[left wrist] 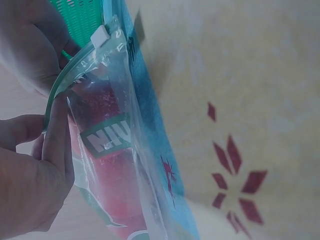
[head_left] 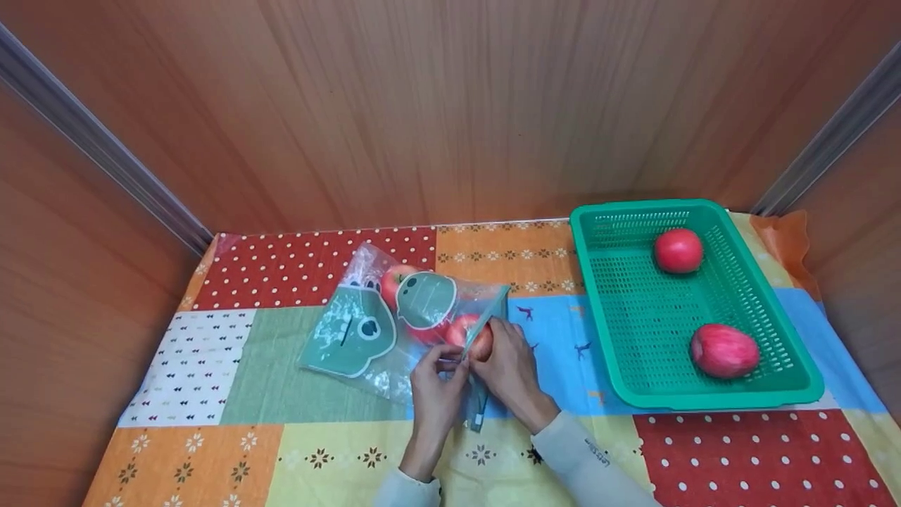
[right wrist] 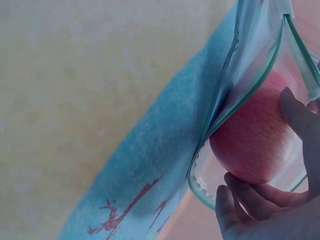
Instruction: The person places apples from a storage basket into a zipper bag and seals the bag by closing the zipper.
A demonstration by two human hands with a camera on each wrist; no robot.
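A clear zip bag (head_left: 357, 338) with green cartoon prints lies flat, its mouth facing right. Several red apples show through it, one (head_left: 395, 282) near its far edge. With thumb and fingers my left hand (head_left: 435, 394) pinches the green-edged rim of the mouth, seen close in the left wrist view, where a white slider (left wrist: 100, 36) sits at the rim's end. My right hand (head_left: 514, 367) holds an apple (right wrist: 255, 135) at the parted mouth, thumb on one side and fingers on the other. Part of that apple is inside the bag.
To the right stands a green plastic basket (head_left: 598, 310) with two red apples, one (head_left: 678, 251) at the back and one (head_left: 725, 351) at the front. A patchwork cloth (head_left: 281, 366) covers the table. Wood-grain panels (head_left: 450, 113) enclose the back and sides.
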